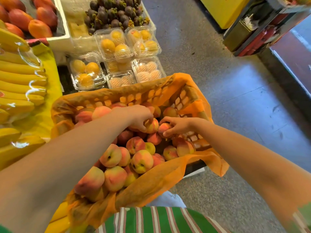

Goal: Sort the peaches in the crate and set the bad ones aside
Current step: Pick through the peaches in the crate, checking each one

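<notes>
An orange slatted crate point(183, 98) lined with orange paper holds several pink-and-yellow peaches point(141, 161). Both my arms reach into its far middle. My left hand point(138, 117) curls its fingers round a peach point(152, 126) just above the pile. My right hand point(176, 126) pinches a smaller reddish peach point(164, 127) between thumb and fingers, right beside the other one. The two held peaches almost touch. Part of each held peach is hidden by fingers.
Bananas point(21, 84) lie on a yellow cloth to the left. Clear boxes of yellow fruit point(116, 45) stand beyond the crate, with mangosteens point(116, 12) and mangoes point(40, 27) behind. Grey floor point(235, 91) spreads to the right, with a dark stand point(262, 31) far right.
</notes>
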Tool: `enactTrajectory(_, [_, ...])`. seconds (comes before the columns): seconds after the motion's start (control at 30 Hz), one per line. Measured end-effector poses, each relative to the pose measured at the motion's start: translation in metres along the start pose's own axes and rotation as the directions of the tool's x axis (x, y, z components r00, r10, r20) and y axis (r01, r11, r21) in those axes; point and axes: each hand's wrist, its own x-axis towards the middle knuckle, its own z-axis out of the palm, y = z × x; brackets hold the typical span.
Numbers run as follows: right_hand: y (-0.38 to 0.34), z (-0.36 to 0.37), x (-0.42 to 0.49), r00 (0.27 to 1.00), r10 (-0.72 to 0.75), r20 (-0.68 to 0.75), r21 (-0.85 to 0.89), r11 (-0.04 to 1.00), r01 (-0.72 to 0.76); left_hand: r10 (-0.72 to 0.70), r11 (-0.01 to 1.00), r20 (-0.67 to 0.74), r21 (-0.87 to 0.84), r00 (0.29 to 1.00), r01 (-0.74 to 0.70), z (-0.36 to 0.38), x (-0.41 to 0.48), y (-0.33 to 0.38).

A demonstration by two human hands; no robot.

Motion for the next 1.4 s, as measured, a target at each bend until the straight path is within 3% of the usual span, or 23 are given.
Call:
enactTrajectory(0.3, [0.001,-0.008,-0.008,0.995,-0.075,-0.061,0.031,0.997,0.077,-0.033,0.996,-0.090,0.085,0.995,0.041,0.011,0.001,-0.004])
enactTrajectory(0.47, [-0.006,-0.024,-0.028,0.982,-0.076,-0.171,0.204,0.973,0.111,-0.078,0.984,-0.213,-0.174,0.974,0.041,0.013,0.001,-0.006])
enactTrajectory(0.5, [-0.007,-0.026,-0.031,0.983,-0.058,-0.174,0.286,0.952,0.107,-0.095,0.950,-0.260,-0.311,0.961,0.010,0.012,-0.001,-0.007])
enactTrajectory(0.57, [-0.009,-0.030,-0.034,0.991,-0.025,-0.128,0.436,0.897,0.078,-0.121,0.791,-0.317,-0.603,0.941,-0.101,0.007,-0.007,-0.001])
enactTrajectory(0.63, [-0.013,-0.031,-0.039,0.995,-0.034,-0.091,0.500,0.863,0.075,-0.137,0.623,-0.326,-0.763,0.935,-0.175,0.001,-0.011,0.007])
enactTrajectory(0.77, [-0.026,-0.027,-0.044,0.995,-0.090,-0.045,0.511,0.854,0.100,-0.198,0.449,-0.280,-0.878,0.939,-0.167,-0.005,-0.013,0.015])
enactTrajectory(0.83, [-0.028,-0.025,-0.043,0.995,-0.082,-0.048,0.528,0.844,0.096,-0.208,0.315,-0.232,-0.936,0.950,-0.160,-0.005,-0.017,0.012])
enactTrajectory(0.93, [-0.028,-0.022,-0.037,0.992,-0.032,-0.126,0.538,0.838,0.095,-0.283,-0.013,-0.184,-0.981,0.942,-0.195,-0.007,-0.025,0.005])
enactTrajectory(1.03, [-0.029,-0.009,-0.022,0.976,-0.012,-0.219,0.305,0.949,0.080,-0.360,-0.320,-0.121,-0.916,0.925,-0.244,-0.011,-0.031,-0.006])
enactTrajectory(1.1, [-0.030,0.001,-0.007,0.976,-0.004,-0.219,0.192,0.980,0.047,-0.360,-0.389,-0.106,-0.886,0.927,-0.252,-0.015,-0.035,-0.012])
enactTrajectory(1.2, [-0.037,0.017,0.013,0.977,0.048,-0.209,0.219,0.976,-0.001,-0.344,-0.403,-0.104,-0.882,0.933,-0.246,-0.017,-0.038,-0.017])
enactTrajectory(1.33, [-0.039,0.029,0.036,0.931,0.057,-0.361,0.182,0.983,0.010,-0.315,-0.347,-0.117,-0.910,0.942,-0.229,-0.016,-0.037,-0.015])
enactTrajectory(1.4, [-0.038,0.027,0.037,0.931,0.054,-0.360,0.195,0.981,0.019,-0.314,-0.318,-0.121,-0.921,0.942,-0.224,-0.017,-0.037,-0.013])
